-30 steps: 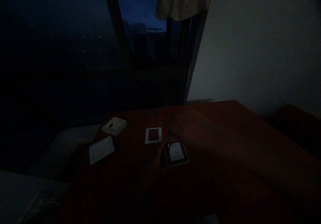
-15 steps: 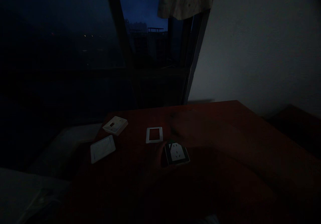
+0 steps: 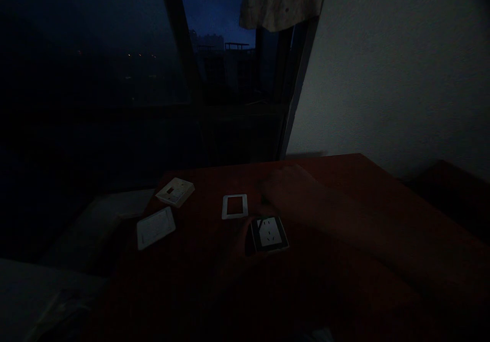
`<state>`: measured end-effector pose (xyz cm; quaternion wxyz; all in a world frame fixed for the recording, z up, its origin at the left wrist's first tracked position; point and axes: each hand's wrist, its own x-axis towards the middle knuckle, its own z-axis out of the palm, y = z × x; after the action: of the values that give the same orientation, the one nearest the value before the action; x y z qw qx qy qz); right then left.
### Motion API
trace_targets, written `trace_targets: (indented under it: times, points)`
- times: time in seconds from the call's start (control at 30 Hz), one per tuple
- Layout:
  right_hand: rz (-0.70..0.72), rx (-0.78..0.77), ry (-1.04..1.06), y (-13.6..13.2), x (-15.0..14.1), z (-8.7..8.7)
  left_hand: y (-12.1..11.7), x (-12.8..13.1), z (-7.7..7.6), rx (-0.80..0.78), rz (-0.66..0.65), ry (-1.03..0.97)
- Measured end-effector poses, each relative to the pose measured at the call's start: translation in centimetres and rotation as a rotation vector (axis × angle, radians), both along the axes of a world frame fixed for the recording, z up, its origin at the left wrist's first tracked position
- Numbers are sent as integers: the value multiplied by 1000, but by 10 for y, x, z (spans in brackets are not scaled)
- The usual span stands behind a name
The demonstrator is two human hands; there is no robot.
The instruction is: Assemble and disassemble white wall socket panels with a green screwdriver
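Observation:
The room is very dark. A white socket insert in a dark frame [image 3: 268, 233] lies on the red-brown table [image 3: 344, 178]. My left hand [image 3: 242, 241] grips its left edge with the fingers curled round it. My right forearm reaches in from the right, and my right hand [image 3: 281, 186] is just above the socket's far edge. Its fingers are lost in the gloom. A small dark spot shows at its tip, beside a white square frame [image 3: 235, 206].
Two white switch plates [image 3: 175, 192] [image 3: 155, 227] lie near the table's left edge. A pale cushion or bedding [image 3: 103, 214] sits left of the table. Behind are a dark window [image 3: 214, 76], a hanging cloth [image 3: 279, 0] and a white wall [image 3: 383, 76].
My right arm dropped lower and then rose back over the socket's far side. The socket and my left hand have hardly moved.

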<state>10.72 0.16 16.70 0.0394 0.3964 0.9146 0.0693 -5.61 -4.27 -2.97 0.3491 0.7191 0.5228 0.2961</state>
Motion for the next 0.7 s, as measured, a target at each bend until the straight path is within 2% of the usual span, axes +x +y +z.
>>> trace_targets:
  times: [0.13,0.33,0.5,0.7]
  points:
    - [-86,-5,6,0,-5,2,0,1,-2,22,0,3]
    - [-111,-18,-28,3,-8,-1,1,0,-5,28,-10,4]
    - [13,-19,65,4,1,-7,1,1,-8,17,0,10]
    - [194,-177,177,-1,11,-3,-3,1,-6,8,15,20]
